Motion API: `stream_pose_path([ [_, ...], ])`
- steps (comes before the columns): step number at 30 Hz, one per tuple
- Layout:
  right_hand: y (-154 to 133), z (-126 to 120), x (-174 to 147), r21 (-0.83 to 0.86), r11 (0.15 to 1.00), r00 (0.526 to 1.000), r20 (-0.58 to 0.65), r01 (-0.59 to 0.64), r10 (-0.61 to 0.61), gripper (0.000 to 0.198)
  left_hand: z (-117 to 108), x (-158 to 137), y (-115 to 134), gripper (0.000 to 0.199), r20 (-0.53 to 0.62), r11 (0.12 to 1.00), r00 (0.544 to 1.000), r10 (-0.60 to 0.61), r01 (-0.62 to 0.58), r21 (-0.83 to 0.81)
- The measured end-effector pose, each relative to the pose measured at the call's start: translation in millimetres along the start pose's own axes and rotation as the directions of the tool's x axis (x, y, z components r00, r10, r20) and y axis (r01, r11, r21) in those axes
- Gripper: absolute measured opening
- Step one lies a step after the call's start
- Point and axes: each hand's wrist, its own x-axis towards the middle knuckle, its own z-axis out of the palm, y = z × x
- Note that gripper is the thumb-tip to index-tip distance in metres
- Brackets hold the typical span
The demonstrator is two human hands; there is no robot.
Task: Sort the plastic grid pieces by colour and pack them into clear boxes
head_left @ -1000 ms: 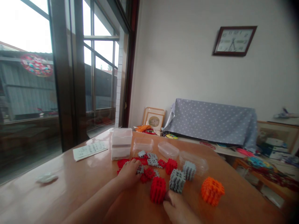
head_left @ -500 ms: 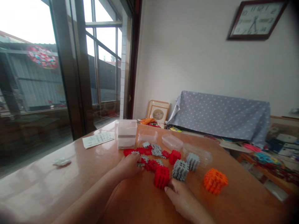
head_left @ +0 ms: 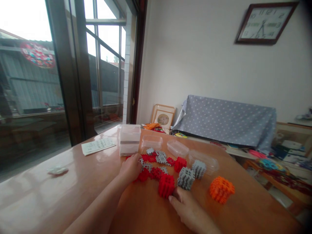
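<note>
Left hand [head_left: 130, 167] lies over the left edge of the loose pieces [head_left: 161, 157], fingers drawn together and pointing down by a grey piece [head_left: 141, 161]; whether they pinch it, cannot tell. Right hand [head_left: 187, 204] rests low, thumb near the lower right corner of the near red block [head_left: 166, 186], forefinger close to the front of the near grey block [head_left: 185, 178]. Thumb and finger are slightly bent; a grip between them cannot be made out.

Counts, blocks built of stacked pieces: five. Red, two: the near one, plus the far red block [head_left: 180, 164]. Grey, two: the near one, plus the far grey block [head_left: 199, 169] just behind it to the right. Orange, one: the orange block [head_left: 221, 189], apart at the right.

Loose pieces: red and grey, flat, overlapping; exact number not readable. They spread from the left hand to the far red block.

Clear tubs [head_left: 177, 148]: three, in a row behind the pieces. White box [head_left: 130, 139]: one, left of the tubs. Paper [head_left: 98, 146]: one, left of the box. Crumpled wrapper [head_left: 57, 170]: one, far left on the table [head_left: 80, 187].
</note>
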Motion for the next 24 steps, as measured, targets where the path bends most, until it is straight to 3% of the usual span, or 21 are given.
stream_pose_path([
  [5, -4, -4, -1, 0.006, 1.000, 1.000, 0.021, -0.015, 0.015, 0.022, -6, -3, -6, 0.016, -0.095, 0.989, 0.984, 0.149, -0.147, 0.035],
  [9, -7, -6, 0, -0.002, 1.000, 1.000, 0.021, 0.004, -0.003, 0.023, -10, -20, 8, 0.026, 0.058, 0.949, 0.956, 0.288, -0.293, 0.115],
  [12, -9, -7, 0, 0.011, 1.000, 0.999, 0.026, 0.028, -0.028, 0.023, -6, -28, 17, 0.033, 0.161, 0.933, 0.950, 0.267, -0.297, 0.205],
  [15, -10, -7, -1, 0.018, 1.000, 0.999, 0.025, 0.026, -0.026, 0.023, 0, -28, 18, 0.031, 0.189, 0.931, 0.952, 0.241, -0.281, 0.232],
  [20, -12, -9, -2, 0.009, 0.999, 0.999, 0.035, 0.037, -0.037, 0.022, 0, -23, 18, 0.018, 0.144, 0.936, 0.962, 0.232, -0.262, 0.237],
  [24, -12, -9, -2, -0.020, 0.999, 0.999, 0.035, 0.032, -0.031, 0.023, -10, -23, 22, 0.007, 0.046, 0.945, 0.970, 0.240, -0.244, 0.218],
])
